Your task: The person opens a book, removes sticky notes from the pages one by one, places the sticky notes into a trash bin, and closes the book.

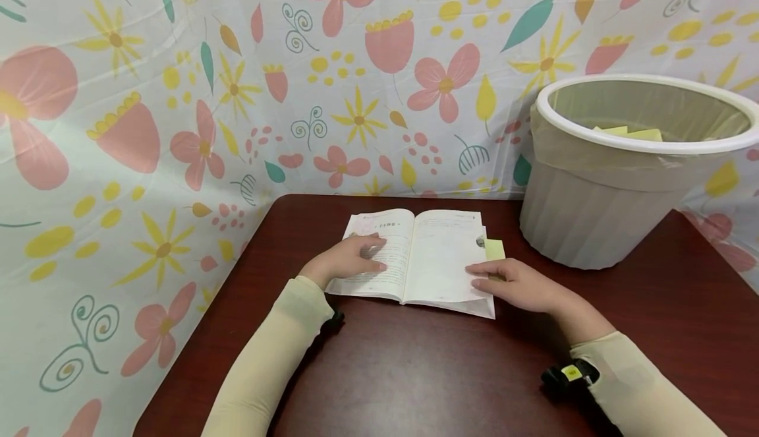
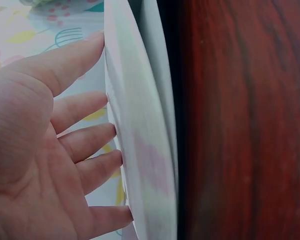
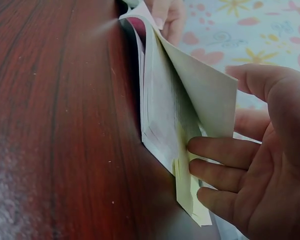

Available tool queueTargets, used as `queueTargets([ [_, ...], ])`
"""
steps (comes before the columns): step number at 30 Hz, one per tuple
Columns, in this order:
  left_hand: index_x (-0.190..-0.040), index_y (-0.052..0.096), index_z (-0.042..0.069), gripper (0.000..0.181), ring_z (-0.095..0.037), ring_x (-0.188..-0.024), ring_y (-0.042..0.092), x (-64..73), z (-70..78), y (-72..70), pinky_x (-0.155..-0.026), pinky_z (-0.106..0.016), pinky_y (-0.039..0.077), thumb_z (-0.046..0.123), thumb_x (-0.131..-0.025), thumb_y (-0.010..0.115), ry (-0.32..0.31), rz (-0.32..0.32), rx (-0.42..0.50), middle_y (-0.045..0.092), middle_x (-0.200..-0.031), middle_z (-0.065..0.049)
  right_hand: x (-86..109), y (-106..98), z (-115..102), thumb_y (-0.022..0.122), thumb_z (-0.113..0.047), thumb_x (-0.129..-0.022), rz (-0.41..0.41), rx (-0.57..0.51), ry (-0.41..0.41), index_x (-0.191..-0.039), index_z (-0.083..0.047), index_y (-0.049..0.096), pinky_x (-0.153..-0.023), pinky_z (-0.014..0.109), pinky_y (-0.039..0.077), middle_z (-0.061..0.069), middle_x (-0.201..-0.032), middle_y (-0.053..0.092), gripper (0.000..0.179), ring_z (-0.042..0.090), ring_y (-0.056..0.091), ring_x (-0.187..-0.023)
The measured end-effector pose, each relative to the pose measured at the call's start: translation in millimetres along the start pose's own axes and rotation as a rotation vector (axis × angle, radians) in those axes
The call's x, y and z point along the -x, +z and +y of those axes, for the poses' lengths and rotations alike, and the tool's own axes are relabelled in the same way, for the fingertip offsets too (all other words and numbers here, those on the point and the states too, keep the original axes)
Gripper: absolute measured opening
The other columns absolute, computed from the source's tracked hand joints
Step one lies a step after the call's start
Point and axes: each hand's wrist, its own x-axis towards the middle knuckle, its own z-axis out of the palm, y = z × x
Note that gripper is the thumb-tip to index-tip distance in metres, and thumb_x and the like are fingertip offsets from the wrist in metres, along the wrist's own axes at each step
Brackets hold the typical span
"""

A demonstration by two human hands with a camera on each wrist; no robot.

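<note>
An open book (image 1: 439, 259) lies on the dark red-brown table, printed text on its left page and a mostly blank right page. My left hand (image 1: 350, 257) rests on the left page with fingers spread; in the left wrist view the fingertips (image 2: 115, 130) meet the book's edge. At the right page's outer edge is my right hand (image 1: 518, 283). It holds the edge of a raised page (image 3: 205, 90), with thumb and index finger on the upper side and the other fingers below. Yellow sticky notes (image 3: 187, 195) stick out from the book beside those fingers.
A grey ribbed bin (image 1: 593, 206) with a white rim and a clear liner stands at the table's back right. Yellow paper pieces (image 1: 634, 134) show inside it. A flower-patterned cloth (image 1: 356, 94) hangs behind and to the left of the table (image 1: 403, 371).
</note>
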Motion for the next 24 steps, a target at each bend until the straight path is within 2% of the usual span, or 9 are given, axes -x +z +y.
queueTargets([
  [3,-0.155,0.048,0.028,0.072,-0.025,-0.162,0.014,0.8,-1.2,0.7,-0.132,-0.046,0.013,0.051,-0.092,0.074,-0.001,0.009,-0.004,0.031,-0.170,0.003,0.0,-1.2,0.3,0.063,-0.031,-0.103,-0.004,-0.030,0.002,-0.138,-0.007,0.066,-0.071,0.022,0.043,0.005,-0.081,0.067,0.043,0.006,0.051,-0.090],
  [5,-0.155,0.047,0.031,0.072,-0.030,-0.163,0.009,1.1,-2.0,1.9,-0.132,-0.048,0.014,0.054,-0.092,0.073,-0.013,0.015,-0.005,0.029,-0.171,0.004,0.4,-1.5,0.4,0.063,-0.031,-0.103,-0.009,-0.043,0.011,-0.138,-0.007,0.066,-0.070,0.023,0.040,0.003,-0.074,0.061,0.043,0.008,0.050,-0.088],
  [8,-0.155,0.046,0.035,0.072,-0.034,-0.162,0.005,1.2,-2.2,3.8,-0.131,-0.049,0.016,0.057,-0.092,0.071,-0.030,0.024,-0.002,0.027,-0.171,0.006,1.1,-1.8,0.1,0.064,-0.031,-0.102,0.000,-0.048,0.007,-0.138,-0.008,0.067,-0.073,0.022,0.042,0.006,-0.088,0.070,0.043,0.008,0.051,-0.092],
  [10,-0.156,0.046,0.035,0.072,-0.034,-0.162,0.006,2.1,-0.7,4.4,-0.130,-0.050,0.018,0.058,-0.092,0.071,-0.035,0.030,0.007,0.026,-0.172,0.006,1.4,-2.0,0.2,0.064,-0.031,-0.102,0.018,-0.042,-0.003,-0.137,-0.008,0.067,-0.077,0.020,0.043,0.009,-0.107,0.076,0.042,0.006,0.053,-0.094],
  [12,-0.156,0.045,0.035,0.071,-0.033,-0.162,0.009,3.0,0.6,4.3,-0.130,-0.050,0.020,0.057,-0.093,0.070,-0.034,0.033,0.013,0.026,-0.172,0.007,1.9,-2.9,-0.3,0.064,-0.031,-0.102,0.041,-0.033,-0.013,-0.137,-0.009,0.068,-0.080,0.019,0.046,0.009,-0.123,0.075,0.041,0.004,0.054,-0.096],
  [15,-0.157,0.044,0.033,0.070,-0.028,-0.162,0.015,4.6,2.1,3.3,-0.129,-0.049,0.023,0.054,-0.094,0.069,-0.014,0.032,0.025,0.025,-0.172,0.004,3.1,-5.1,-1.6,0.064,-0.031,-0.103,0.076,-0.029,-0.023,-0.137,-0.010,0.068,-0.086,0.017,0.048,0.010,-0.135,0.070,0.040,0.002,0.058,-0.104],
  [20,-0.157,0.044,0.030,0.070,-0.022,-0.161,0.019,6.9,-0.1,1.2,-0.128,-0.047,0.025,0.051,-0.096,0.068,0.002,0.043,0.043,0.025,-0.172,0.000,4.7,-9.5,-8.3,0.063,-0.032,-0.103,0.128,-0.038,-0.015,-0.139,-0.011,0.066,-0.093,0.014,0.048,0.011,-0.140,0.067,0.042,0.011,0.059,-0.122],
  [24,-0.157,0.045,0.029,0.069,-0.021,-0.161,0.018,8.8,-1.0,-1.0,-0.129,-0.047,0.024,0.051,-0.096,0.069,-0.008,0.054,0.052,0.025,-0.172,0.000,-0.6,-11.9,-19.3,0.061,-0.033,-0.104,0.160,-0.067,-0.003,-0.143,-0.009,0.062,-0.094,0.014,0.049,0.014,-0.142,0.065,0.046,0.019,0.059,-0.127],
])
